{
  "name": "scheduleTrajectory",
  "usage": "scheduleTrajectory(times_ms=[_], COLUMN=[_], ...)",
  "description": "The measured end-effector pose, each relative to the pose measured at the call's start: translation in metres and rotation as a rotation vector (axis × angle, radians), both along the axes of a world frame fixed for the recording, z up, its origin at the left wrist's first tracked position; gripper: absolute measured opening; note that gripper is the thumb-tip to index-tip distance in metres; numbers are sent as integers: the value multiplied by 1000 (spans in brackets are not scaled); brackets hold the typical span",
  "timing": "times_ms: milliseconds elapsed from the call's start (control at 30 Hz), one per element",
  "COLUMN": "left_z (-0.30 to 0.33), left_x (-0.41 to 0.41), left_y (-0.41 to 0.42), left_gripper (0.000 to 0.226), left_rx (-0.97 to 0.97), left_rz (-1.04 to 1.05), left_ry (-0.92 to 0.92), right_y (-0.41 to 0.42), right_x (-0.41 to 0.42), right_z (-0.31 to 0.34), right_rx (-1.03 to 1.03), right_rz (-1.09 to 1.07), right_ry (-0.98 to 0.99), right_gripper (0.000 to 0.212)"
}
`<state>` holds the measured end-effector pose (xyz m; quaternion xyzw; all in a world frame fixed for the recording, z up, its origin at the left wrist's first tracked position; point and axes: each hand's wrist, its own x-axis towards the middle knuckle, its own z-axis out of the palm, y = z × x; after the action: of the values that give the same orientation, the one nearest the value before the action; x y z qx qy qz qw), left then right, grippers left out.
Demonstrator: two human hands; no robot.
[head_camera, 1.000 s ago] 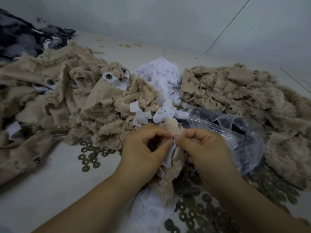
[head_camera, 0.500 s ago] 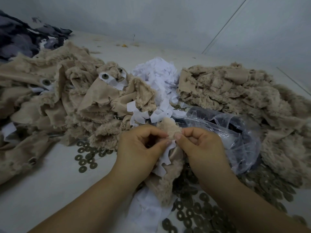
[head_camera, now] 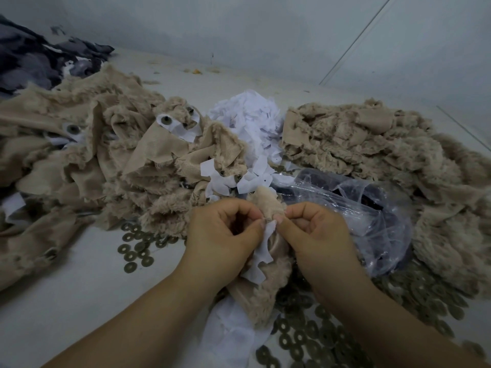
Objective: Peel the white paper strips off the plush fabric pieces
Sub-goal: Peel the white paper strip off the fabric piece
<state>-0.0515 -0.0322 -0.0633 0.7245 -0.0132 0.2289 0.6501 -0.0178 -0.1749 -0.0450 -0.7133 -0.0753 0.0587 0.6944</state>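
- Centrally, a beige plush piece (head_camera: pixel 268 285) is held upright over the worktop (head_camera: pixel 79 309), between the two hands.
- The left hand (head_camera: pixel 225 240) is curled, its thumb and forefinger pinched on the top of the paper strip (head_camera: pixel 261 251) at the upper edge of the piece.
- The right hand (head_camera: pixel 316 237) is likewise curled, its thumb and forefinger pinched on the fabric just beside the strip's top end.
- The strip is seen lying down the smooth back of the piece, jagged at its edges, its lower end near the left wrist.
- Compared with a second ago, the fingertips of both hands are drawn closer together at the top of the piece, and more of the strip is shown loose below them; the piece is kept in the same place.
- A heap of unpeeled pieces (head_camera: pixel 111 160) is spread at the left, a second heap (head_camera: pixel 372 150) at the right.
- Peeled paper (head_camera: pixel 247 115) is piled between the heaps, at the back.
- A clear bag (head_camera: pixel 372 216) lies just right of the right hand.
- Washers (head_camera: pixel 135 251) are scattered on the worktop below the left heap and under the forearms.
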Motion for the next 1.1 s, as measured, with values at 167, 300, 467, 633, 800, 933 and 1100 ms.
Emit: scheduleTrajectory(times_ms=[167,300,467,633,800,933,1100], left_z=[-1,-2,-2,-1,-3,-4,-1], left_x=[2,0,1,1,2,4,4], left_y=[1,3,3,3,3,2,0], left_gripper=[17,15,10,12,18,16,14], left_rx=[-9,49,130,88,26,-30,-26], left_rz=[-4,-50,-12,-25,-56,-77,-100], left_ry=[24,5,-33,-24,7,25,33], right_y=[2,2,2,3,3,3,1], right_x=[-1,-1,-1,-3,-3,-4,-3], right_z=[-2,-3,-2,0,-1,-1,-2], right_rx=[-56,-141,-237,-287,-307,-245,-109], right_rz=[-24,-58,-97,-130,-127,-128,-83], right_ry=[-79,-125,-175,-244,-311,-316,-236], right_gripper=[16,10,12,19,21,21,17])
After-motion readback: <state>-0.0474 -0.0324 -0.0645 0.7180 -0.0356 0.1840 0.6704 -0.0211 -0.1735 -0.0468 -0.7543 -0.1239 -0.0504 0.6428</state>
